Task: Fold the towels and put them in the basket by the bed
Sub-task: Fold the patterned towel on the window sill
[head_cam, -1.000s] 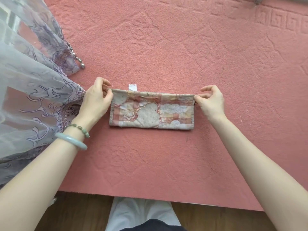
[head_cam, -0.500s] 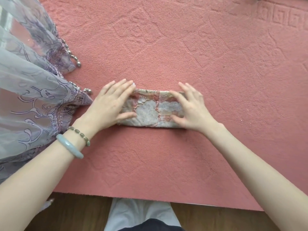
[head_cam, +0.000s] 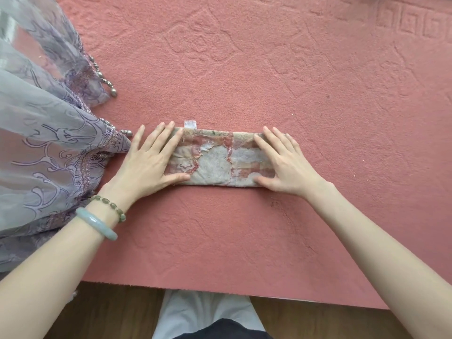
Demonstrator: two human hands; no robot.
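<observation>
Towel (head_cam: 217,159) tag (head_cam: 190,124) (unreadable), hands flat

I see a salmon-pink textured bedspread (head_cam: 269,69) with an embossed key-pattern border at top right. A sheer lilac curtain (head_cam: 44,143) with swirl embroidery and bead trim drapes over its left edge. Dark wood floor (head_cam: 110,314) shows along the bottom, plus white trousers (head_cam: 203,311). A pale jade bangle (head_cam: 95,222) and a bead bracelet (head_cam: 110,205) sit side by side.
</observation>
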